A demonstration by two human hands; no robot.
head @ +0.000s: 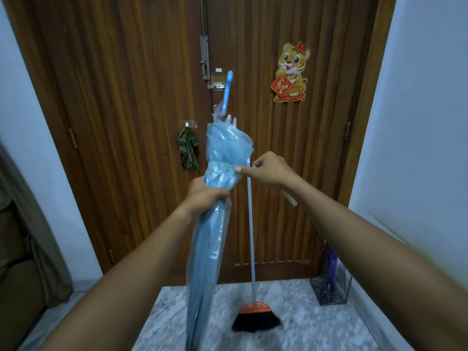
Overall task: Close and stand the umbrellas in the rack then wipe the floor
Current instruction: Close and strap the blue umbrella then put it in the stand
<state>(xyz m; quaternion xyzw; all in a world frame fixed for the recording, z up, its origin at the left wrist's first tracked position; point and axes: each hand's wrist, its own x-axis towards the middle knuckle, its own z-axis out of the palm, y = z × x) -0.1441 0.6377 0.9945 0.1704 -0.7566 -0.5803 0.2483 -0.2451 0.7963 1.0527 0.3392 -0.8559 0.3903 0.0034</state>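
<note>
A closed light-blue translucent umbrella (210,239) stands upright in front of me, handle (228,83) up, tip near the floor. My left hand (205,196) grips its gathered canopy around the middle. My right hand (268,171) pinches the umbrella's white closing strap (247,171) at the canopy's right side. At the lower right, against the wall, stands a clear rack (331,287) with a purple umbrella (331,267) in it.
A broom (255,315) with a white stick and an orange and black head leans on the wooden double door (126,97). A green cloth (188,153) hangs from a hook on the door. The floor (316,325) is grey marble. A dark sofa edge (17,262) is at left.
</note>
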